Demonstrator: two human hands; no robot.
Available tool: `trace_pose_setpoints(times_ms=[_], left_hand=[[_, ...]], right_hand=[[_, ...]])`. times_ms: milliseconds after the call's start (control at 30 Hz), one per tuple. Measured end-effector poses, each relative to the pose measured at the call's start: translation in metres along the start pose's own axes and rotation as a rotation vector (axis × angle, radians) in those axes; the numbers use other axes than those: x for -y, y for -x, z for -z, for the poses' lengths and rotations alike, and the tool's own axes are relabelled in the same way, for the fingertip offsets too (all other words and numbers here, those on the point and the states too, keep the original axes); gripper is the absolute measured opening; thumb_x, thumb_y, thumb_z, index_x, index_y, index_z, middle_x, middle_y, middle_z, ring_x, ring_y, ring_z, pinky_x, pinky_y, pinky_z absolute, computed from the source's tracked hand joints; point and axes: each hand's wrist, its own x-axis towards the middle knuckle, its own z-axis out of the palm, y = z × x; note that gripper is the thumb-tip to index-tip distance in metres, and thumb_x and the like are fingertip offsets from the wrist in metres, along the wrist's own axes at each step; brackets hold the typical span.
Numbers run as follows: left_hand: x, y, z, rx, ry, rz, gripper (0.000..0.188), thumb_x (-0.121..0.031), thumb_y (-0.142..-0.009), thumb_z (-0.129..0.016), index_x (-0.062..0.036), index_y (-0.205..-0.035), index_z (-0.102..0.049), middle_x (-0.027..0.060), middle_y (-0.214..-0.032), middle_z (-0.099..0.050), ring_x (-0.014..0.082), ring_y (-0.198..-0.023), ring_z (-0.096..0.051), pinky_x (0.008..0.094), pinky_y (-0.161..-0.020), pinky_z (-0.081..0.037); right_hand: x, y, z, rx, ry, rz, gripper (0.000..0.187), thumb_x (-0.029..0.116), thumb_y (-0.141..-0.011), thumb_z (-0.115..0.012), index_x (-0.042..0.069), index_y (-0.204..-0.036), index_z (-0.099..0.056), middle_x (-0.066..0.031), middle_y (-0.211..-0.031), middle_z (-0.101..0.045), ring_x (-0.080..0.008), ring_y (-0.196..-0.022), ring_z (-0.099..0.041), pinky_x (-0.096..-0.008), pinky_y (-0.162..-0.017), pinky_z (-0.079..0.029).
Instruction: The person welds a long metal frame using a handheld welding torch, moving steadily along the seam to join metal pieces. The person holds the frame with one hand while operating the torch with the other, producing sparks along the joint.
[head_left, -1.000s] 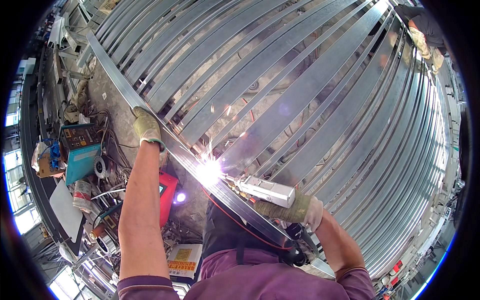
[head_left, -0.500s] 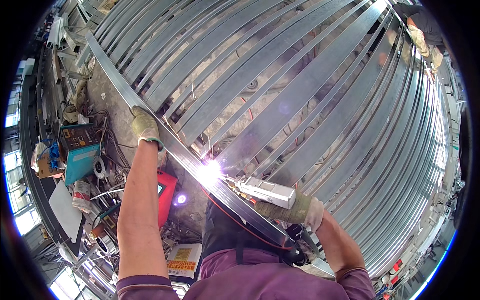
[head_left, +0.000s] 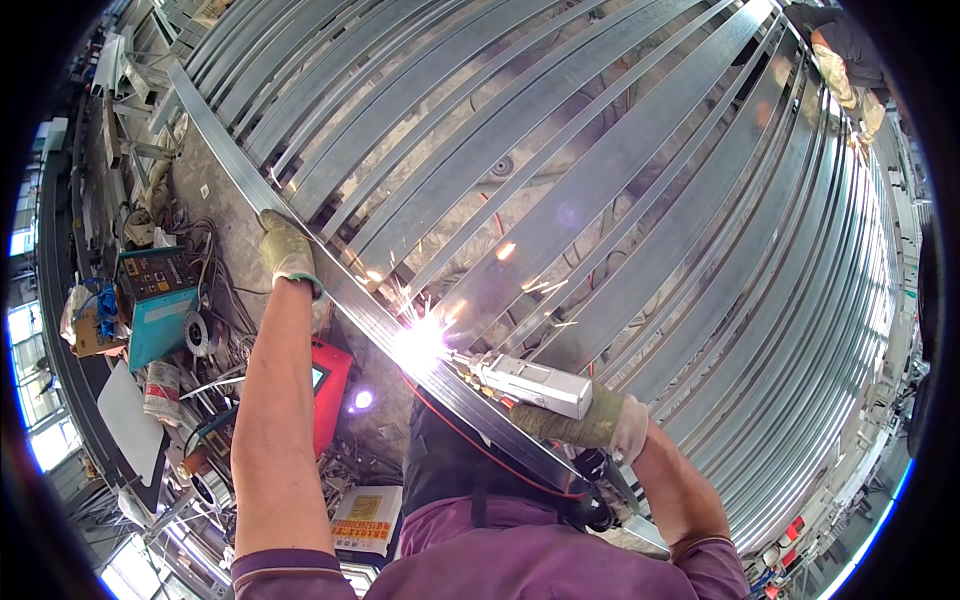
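Note:
My right hand (head_left: 600, 418), in a green-grey work glove, grips a handheld welding gun (head_left: 538, 385) with a white boxy body. At the gun's tip a blinding white-violet glow (head_left: 420, 343) burns where a slat meets a long metal rail (head_left: 225, 135), hiding the joint itself. Sparks fly from it over the slats. Farther up the same rail, my gloved left hand (head_left: 288, 250) is closed on its edge, its fingertips partly hidden. Many grey metal slats (head_left: 590, 220) run from the rail toward the upper right.
To the left stand a teal machine (head_left: 163, 315) with a control panel, a red machine (head_left: 330, 390), a wire spool (head_left: 200, 333) and tangled cables. An orange-red cable (head_left: 465, 440) passes across my front. At the upper right, another person's gloved hand (head_left: 838, 78) is near the slats' far end.
Sparks now spray wider from the glow, up and to the right over the slats. Both my hands and the welding gun stay nearly in place.

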Motion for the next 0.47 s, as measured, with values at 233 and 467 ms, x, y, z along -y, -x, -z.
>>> trace_pose_setpoints(times_ms=[233, 467], left_hand=[[-0.001, 0.004, -0.003, -0.07, -0.052, -0.055, 0.095, -0.073, -0.103, -0.035, 0.0142, -0.123, -0.068, 0.0343, -0.121, -0.069, 0.0476, -0.114, -0.066, 0.0487, -0.097, -0.05], [0.01, -0.013, -0.006, -0.056, -0.052, -0.05, 0.083, -0.068, -0.106, -0.039, 0.0057, -0.123, -0.072, 0.0278, -0.119, -0.073, 0.0359, -0.11, -0.071, 0.0455, -0.094, -0.051]], right_hand=[[0.002, 0.001, 0.001, 0.017, 0.057, 0.0, 0.062, 0.043, -0.101, -0.069, 0.009, -0.151, -0.053, -0.0124, -0.137, -0.069, -0.0224, -0.117, -0.067, -0.0316, -0.102, -0.052], [0.023, 0.008, 0.0, 0.014, -0.048, -0.039, 0.062, 0.042, -0.101, -0.07, 0.01, -0.152, -0.053, -0.0121, -0.139, -0.067, -0.0221, -0.12, -0.065, -0.031, -0.104, -0.052]])
